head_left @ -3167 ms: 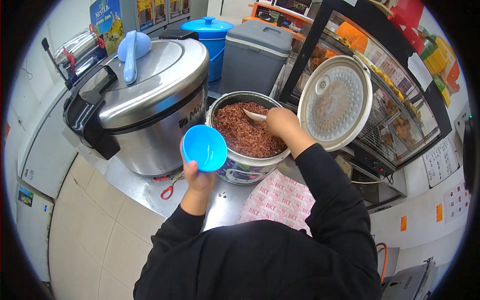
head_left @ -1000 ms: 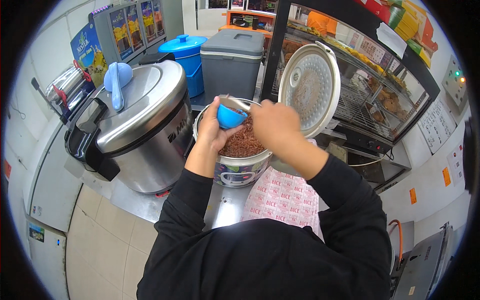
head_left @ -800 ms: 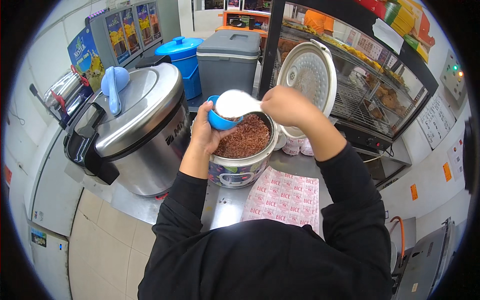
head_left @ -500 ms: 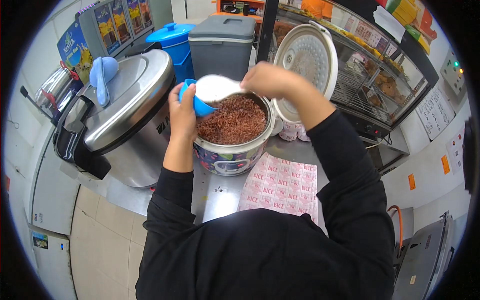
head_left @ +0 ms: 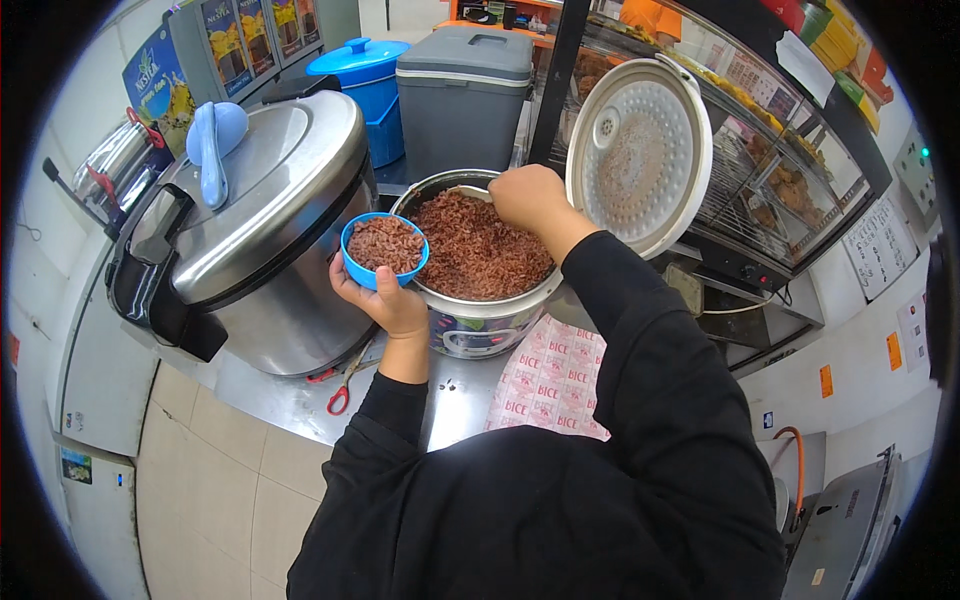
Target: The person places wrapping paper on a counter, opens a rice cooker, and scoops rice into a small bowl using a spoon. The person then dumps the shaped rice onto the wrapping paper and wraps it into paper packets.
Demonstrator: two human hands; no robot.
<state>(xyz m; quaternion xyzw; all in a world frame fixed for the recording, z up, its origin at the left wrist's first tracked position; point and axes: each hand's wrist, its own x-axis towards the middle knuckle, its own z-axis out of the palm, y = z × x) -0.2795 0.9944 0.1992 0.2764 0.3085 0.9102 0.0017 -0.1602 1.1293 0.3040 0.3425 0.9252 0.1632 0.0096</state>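
Observation:
My left hand (head_left: 392, 308) cups a small blue bowl (head_left: 361, 271) from below, beside the rim of the rice cooker. Reddish-brown cooked rice (head_left: 385, 246) fills it. Over the far part of the cooker, my right hand (head_left: 530, 200) is closed around the handle of a white rice paddle (head_left: 474, 192); its blade is mostly hidden in the rice and behind the hand. The patterned rice cooker (head_left: 470, 338) holds more of the same brown rice (head_left: 475, 250). Its pale lid (head_left: 640, 160) stands raised on the right.
A big steel cooker (head_left: 285, 290) stands at left, a blue scoop (head_left: 212, 160) on its lid. Red-handled scissors (head_left: 342, 398) lie near its base. Printed wrapping paper (head_left: 550, 378) is in front. Behind are a grey cooler box (head_left: 465, 110), a blue bucket (head_left: 370, 75) and a glass food warmer (head_left: 770, 170).
The paddle has gone from the bowl's mouth down into the cooker with my right hand. The bowl has tipped upright and shows rice inside, held a little lower.

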